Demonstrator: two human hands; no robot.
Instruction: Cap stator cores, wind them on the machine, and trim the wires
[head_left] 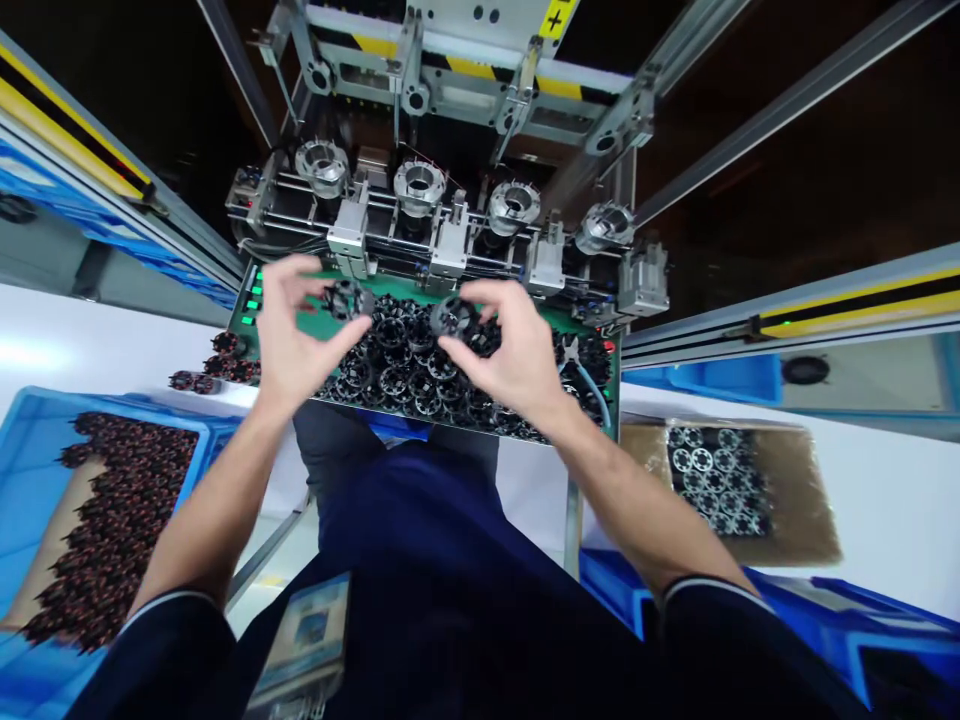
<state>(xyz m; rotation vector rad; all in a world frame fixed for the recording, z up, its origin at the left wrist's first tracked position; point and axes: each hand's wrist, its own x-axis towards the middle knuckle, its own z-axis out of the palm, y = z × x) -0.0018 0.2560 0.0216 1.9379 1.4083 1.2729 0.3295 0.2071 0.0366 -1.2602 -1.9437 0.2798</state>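
Note:
My left hand [300, 330] pinches a black slotted ring part [349, 300] between thumb and fingers, just above the green work surface [315, 322]. Opposite it, my right hand [504, 335] has its thumb and fingers closed on another black slotted ring part [453, 318]. The two parts are apart from each other. Below both hands lies a heap of similar black ring parts [397, 378]. Behind the hands stands a machine with a row of several metal round holders [418, 186], whose centres look open from above.
Pliers with blue handles [592, 390] rest on the heap's right side. At left, a blue bin [34, 420] holds many dark reddish parts. A cardboard box [806, 490] with ring parts stands at right. Yellow-black guard posts [75, 125] flank the machine.

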